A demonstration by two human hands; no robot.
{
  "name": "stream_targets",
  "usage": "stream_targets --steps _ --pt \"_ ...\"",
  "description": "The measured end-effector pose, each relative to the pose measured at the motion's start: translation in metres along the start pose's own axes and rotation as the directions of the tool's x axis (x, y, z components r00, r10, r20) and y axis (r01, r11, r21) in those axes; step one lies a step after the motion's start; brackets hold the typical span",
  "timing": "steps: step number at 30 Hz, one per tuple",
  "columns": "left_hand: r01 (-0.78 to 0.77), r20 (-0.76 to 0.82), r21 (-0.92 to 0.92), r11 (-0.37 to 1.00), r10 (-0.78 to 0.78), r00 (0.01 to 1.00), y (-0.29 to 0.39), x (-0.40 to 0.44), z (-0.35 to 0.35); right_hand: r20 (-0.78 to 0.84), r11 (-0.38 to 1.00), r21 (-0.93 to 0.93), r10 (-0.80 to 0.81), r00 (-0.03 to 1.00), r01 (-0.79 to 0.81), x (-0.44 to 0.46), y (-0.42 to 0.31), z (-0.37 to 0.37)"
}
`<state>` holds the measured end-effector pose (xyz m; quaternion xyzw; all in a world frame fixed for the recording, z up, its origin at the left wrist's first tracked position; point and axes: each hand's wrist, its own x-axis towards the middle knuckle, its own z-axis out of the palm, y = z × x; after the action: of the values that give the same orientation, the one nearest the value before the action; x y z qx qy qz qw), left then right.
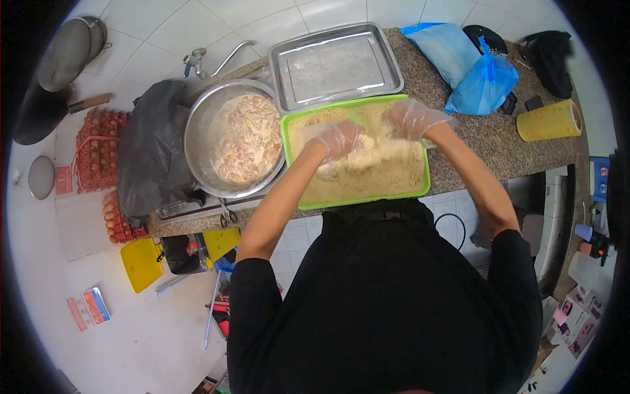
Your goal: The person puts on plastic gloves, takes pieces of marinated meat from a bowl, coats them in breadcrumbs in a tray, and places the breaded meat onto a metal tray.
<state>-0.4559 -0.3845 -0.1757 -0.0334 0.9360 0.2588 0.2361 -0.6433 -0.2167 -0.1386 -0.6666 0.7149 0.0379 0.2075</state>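
A green-rimmed tray (428, 177) full of pale crumbs (367, 180) lies on the counter. Over its middle is my left hand (340, 139) in a clear plastic glove, its fingers down at a crumb-coated clump (363, 155). My right hand (410, 120), also gloved, is over the tray's upper right part, with its fingers blurred among the crumbs. What either hand grips is hidden. Left of the tray, a big metal bowl (197, 152) holds wet, batter-covered pieces (246, 141).
Behind the green tray lies a metal tray (335, 65). Blue bags (482, 82) and a yellow roll (548, 121) are at the right. A faucet (230, 59), black plastic bag (154, 151), scissors (227, 215) and egg cartons (98, 154) are at the left.
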Motion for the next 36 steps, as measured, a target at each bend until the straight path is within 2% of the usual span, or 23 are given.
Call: stream_targets --steps 2,5,8,11,14,17,20,23,26,29,32,34,36 --pt "-0.028 -0.037 -0.080 0.996 0.025 0.999 0.004 -0.009 -0.017 -0.050 0.998 -0.052 -0.040 0.998 0.037 0.007 0.010 0.000" --pt "-0.083 -0.137 0.024 0.996 0.086 0.987 0.005 -0.015 -0.034 -0.149 0.996 -0.026 -0.092 0.985 0.089 0.010 0.015 -0.011" --pt "-0.050 -0.144 0.078 0.996 0.061 0.988 0.016 -0.020 -0.057 -0.172 0.992 -0.081 -0.112 0.979 0.099 0.019 0.025 -0.012" --pt "-0.089 -0.207 -0.047 0.995 0.077 0.975 0.016 -0.030 -0.076 -0.077 0.997 -0.075 -0.013 0.997 0.007 0.008 0.000 -0.049" --pt "0.046 -0.146 -0.214 0.976 -0.079 0.986 0.027 -0.037 -0.097 -0.182 0.993 -0.106 -0.064 0.981 0.045 0.009 0.008 -0.044" --pt "-0.148 -0.250 -0.034 0.988 0.135 0.959 0.004 -0.033 -0.099 0.000 0.992 -0.122 -0.021 1.000 0.021 0.021 0.011 -0.064" --pt "-0.020 -0.218 -0.106 0.994 -0.004 0.976 0.015 -0.042 -0.125 -0.050 0.980 -0.184 -0.085 0.995 0.074 0.026 0.010 -0.084" --pt "-0.079 -0.296 0.021 0.997 0.082 0.952 -0.015 -0.029 -0.132 -0.114 0.976 -0.214 -0.074 0.991 0.048 0.058 0.033 -0.075" --pt "-0.004 -0.293 0.118 0.993 0.038 0.955 -0.037 -0.017 -0.144 -0.278 0.917 -0.343 -0.305 0.911 0.203 0.085 0.039 -0.083" --pt "0.013 -0.303 0.143 0.990 0.031 0.953 -0.081 0.001 -0.146 -0.254 0.905 -0.384 -0.294 0.921 0.183 0.131 0.039 -0.078" --pt "0.095 -0.225 0.147 0.985 -0.060 0.972 -0.099 -0.002 -0.161 -0.225 0.775 -0.595 -0.415 0.882 0.213 0.198 0.053 -0.042" --pt "0.084 -0.201 0.162 0.983 -0.051 0.978 -0.126 0.005 -0.165 -0.058 0.798 -0.544 -0.344 0.937 0.259 0.243 0.050 -0.042" --pt "0.105 -0.147 0.191 0.976 -0.077 0.986 -0.159 0.017 -0.172 0.111 0.866 -0.411 -0.261 0.959 0.283 0.282 0.039 -0.058"
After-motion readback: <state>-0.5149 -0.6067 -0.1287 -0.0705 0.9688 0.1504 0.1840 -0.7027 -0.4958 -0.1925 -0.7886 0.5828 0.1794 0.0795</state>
